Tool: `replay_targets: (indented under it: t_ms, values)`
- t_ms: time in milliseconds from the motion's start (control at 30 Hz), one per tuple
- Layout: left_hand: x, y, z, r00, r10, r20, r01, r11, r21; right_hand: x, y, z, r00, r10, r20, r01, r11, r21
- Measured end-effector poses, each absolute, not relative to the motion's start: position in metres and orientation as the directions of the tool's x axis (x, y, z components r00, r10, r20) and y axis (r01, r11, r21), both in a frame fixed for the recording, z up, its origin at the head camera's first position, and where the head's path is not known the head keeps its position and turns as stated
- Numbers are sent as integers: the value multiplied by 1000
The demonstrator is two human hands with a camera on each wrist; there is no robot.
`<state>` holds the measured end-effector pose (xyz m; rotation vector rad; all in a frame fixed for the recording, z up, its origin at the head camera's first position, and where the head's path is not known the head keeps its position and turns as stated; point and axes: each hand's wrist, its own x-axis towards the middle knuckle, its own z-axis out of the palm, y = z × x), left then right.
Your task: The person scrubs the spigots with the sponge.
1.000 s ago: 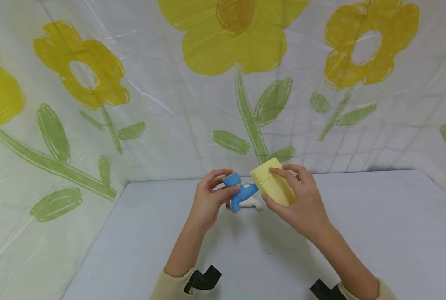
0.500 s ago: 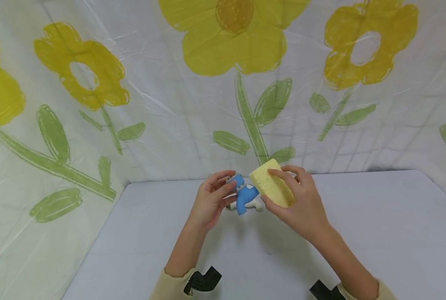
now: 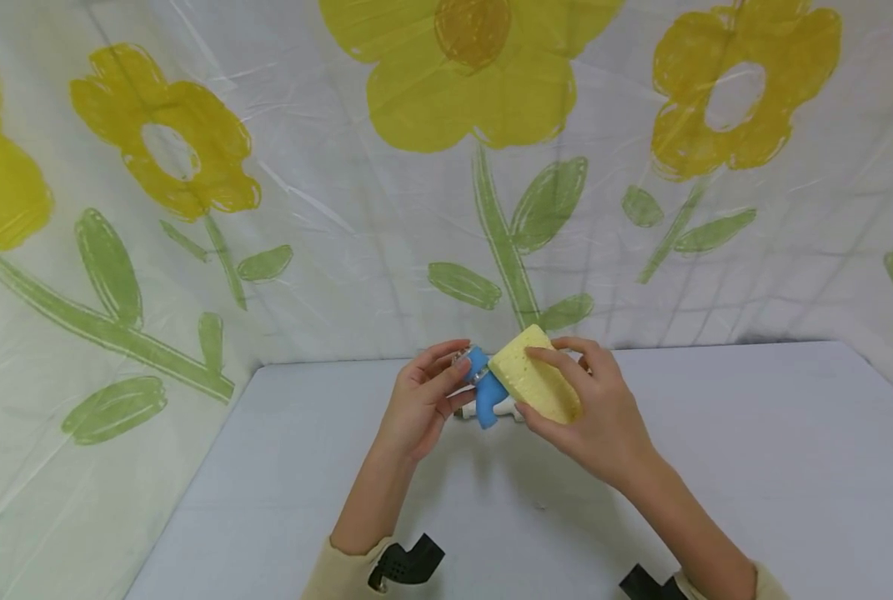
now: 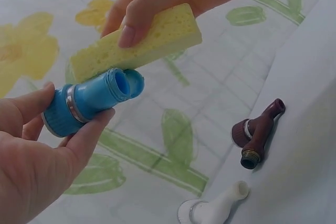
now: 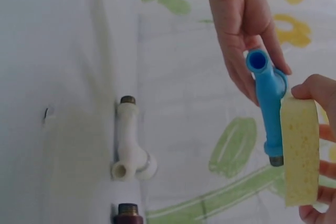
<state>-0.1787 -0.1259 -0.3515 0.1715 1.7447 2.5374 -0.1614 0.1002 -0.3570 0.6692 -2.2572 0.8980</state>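
Note:
A blue plastic faucet (image 3: 489, 400) is up off the table, its round handle end pinched between the thumb and fingers of my left hand (image 3: 418, 410). My right hand (image 3: 605, 410) grips a yellow sponge (image 3: 536, 377) by its sides. In the left wrist view the sponge (image 4: 163, 38) lies along the side of the blue faucet (image 4: 97, 98), whose spout opening faces the camera. From the right wrist view, the sponge (image 5: 300, 156) appears to touch the faucet body (image 5: 270, 106) near its threaded end. The sponge hides part of the faucet in the head view.
Behind the hands, a white faucet (image 5: 128, 140) lies on the white table (image 3: 716, 450). A dark red faucet (image 4: 260, 135) lies near it, hidden in the head view. A flower-printed sheet (image 3: 326, 250) hangs behind the table. A small speck (image 3: 540, 506) is on the tabletop.
The blue faucet has turned in my left hand, its handle end tilting over. My right hand has brought the sponge left and slightly down, covering more of the faucet.

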Motion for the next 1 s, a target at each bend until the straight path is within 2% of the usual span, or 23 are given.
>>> replay_targets:
  t_ms: [167, 400, 633, 833, 1000]
  values:
    - [-179, -126, -351, -993, 107, 58, 15, -370, 929, -161, 97, -360, -676, -223, 702, -638, 654, -407]
    - [-180, -128, -352, -997, 68, 46, 15, -401, 916, -158, 90, -363, -656, -365, 661, -716, 577, -393]
    - [-181, -128, -352, -996, 73, 53, 18, -411, 911, -159, 95, -361, -663, -307, 683, -690, 603, -399]
    - [-181, -128, -351, -998, 37, 56, 38, -362, 931, -157, 93, -362, -627, -394, 672, -737, 579, -348]
    - [-181, -128, -350, -997, 52, 61, 42, -315, 948, -158, 98, -360, -650, -371, 663, -722, 575, -386]
